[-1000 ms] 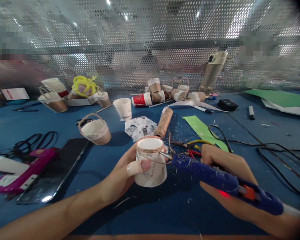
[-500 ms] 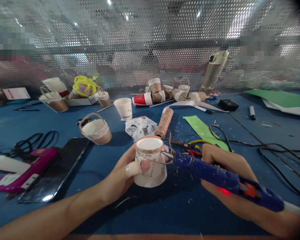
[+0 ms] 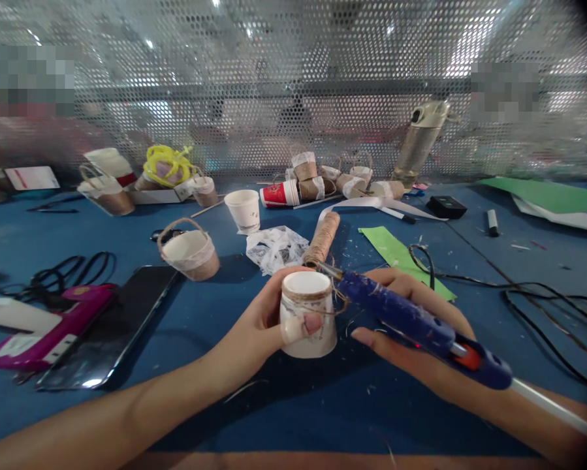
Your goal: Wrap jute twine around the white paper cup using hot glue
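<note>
Upside down in my left hand (image 3: 268, 326) is a white paper cup (image 3: 317, 343), its base facing up. Brown twine (image 3: 307, 296) wraps the cup just below that upper edge, and a loose strand loops off its right side. A bandage covers part of my left thumb. My right hand (image 3: 420, 307) is closed around a blue hot glue gun (image 3: 396, 313), with a white glue stick out of its back end. Its metal nozzle points up and left, just above the cup's right edge. A roll of twine (image 3: 322, 238) lies right behind the cup.
A small twine-handled basket (image 3: 190, 254), a phone (image 3: 111, 326) and a magenta device (image 3: 53, 326) lie left. Behind are a white cup (image 3: 243, 210), crumpled plastic (image 3: 276, 250) and several little baskets (image 3: 313, 186). Green paper (image 3: 401, 261) and black cable (image 3: 513, 285) lie right.
The glue gun's nozzle has lifted off the cup's side to above its upper edge. The cup has shifted slightly right in my left hand. My right thumb has come away from the gun's body.
</note>
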{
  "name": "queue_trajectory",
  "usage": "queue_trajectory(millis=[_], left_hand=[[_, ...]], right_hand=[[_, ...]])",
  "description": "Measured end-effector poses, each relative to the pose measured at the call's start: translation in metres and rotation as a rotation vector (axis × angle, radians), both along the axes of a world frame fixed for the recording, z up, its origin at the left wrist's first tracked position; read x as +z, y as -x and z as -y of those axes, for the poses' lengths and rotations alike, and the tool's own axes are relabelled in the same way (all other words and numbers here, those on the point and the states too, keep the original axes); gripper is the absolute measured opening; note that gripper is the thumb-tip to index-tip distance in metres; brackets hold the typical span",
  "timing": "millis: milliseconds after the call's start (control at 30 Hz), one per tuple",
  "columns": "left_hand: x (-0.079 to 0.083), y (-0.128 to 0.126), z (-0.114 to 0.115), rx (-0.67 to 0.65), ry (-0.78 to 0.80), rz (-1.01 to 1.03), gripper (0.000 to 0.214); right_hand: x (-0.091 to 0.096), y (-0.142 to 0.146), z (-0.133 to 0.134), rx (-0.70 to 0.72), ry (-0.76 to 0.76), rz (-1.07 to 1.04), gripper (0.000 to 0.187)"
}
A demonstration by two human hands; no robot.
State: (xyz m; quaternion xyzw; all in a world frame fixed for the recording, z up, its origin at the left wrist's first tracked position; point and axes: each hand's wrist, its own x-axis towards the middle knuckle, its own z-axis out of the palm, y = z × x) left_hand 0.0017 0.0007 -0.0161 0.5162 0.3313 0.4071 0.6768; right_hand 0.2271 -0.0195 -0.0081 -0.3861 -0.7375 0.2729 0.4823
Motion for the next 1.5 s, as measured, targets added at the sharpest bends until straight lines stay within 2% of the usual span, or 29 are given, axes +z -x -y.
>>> queue_trajectory(millis=[167, 367, 633, 800, 1133, 1233, 1500], left_hand=[[0.003, -0.004, 0.001, 0.023, -0.019, -0.078, 0.044], [-0.001, -0.005, -0.001, 0.017, -0.044, -0.097, 0.049], [0.002, -0.003, 0.001, -0.028, -0.072, -0.132, 0.055], [0.005, -0.003, 0.002, -0.065, -0.093, -0.164, 0.038], [0.008, -0.003, 0.005, -0.075, -0.087, -0.158, 0.036], [0.006, -0.002, 0.004, -0.082, -0.077, -0.135, 0.036], [0.003, -0.001, 0.006, -0.141, -0.062, -0.076, 0.036]], right_hand=[[-0.003, 0.006, -0.004, 0.047, -0.058, -0.005, 0.032], [-0.003, 0.007, 0.002, 0.000, -0.058, 0.048, 0.028], [0.003, 0.004, 0.007, 0.011, 0.006, -0.005, 0.019], [0.006, 0.002, 0.007, -0.058, 0.110, 0.010, 0.013], [0.008, -0.002, 0.003, -0.072, 0.281, 0.038, 0.012], [0.011, 0.000, 0.003, -0.092, 0.315, 0.034, 0.013], [0.009, -0.001, 0.001, -0.034, 0.349, 0.017, 0.014]])
